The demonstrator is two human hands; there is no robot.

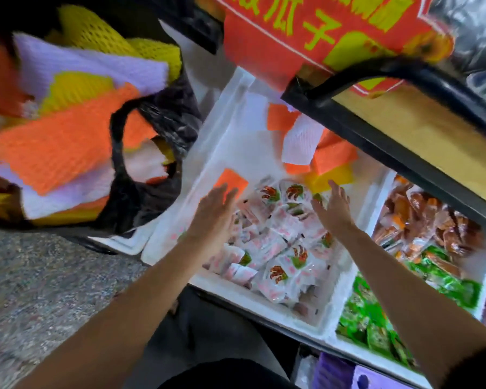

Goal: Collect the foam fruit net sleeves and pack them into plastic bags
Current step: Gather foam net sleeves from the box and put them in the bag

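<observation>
A black plastic bag (163, 119) at the left is stuffed with orange, white, purple and yellow foam net sleeves (59, 147). More sleeves lie at the far end of a white foam box (222, 130): a small orange one (232, 179), a white one (300, 144), orange ones (334, 157) and a yellow one (330, 176). My left hand (216, 206) reaches out flat with straight fingers just below the small orange sleeve. My right hand (334, 203) is stretched out with straight fingers near the yellow sleeve. Neither hand holds anything.
White snack packets (275, 248) fill the near part of the box. Neighbouring foam boxes hold brown (432, 223) and green (376, 321) packets. A black-framed shelf (404, 136) with a red sign (320, 32) overhangs the boxes. Speckled floor (48, 276) lies at the lower left.
</observation>
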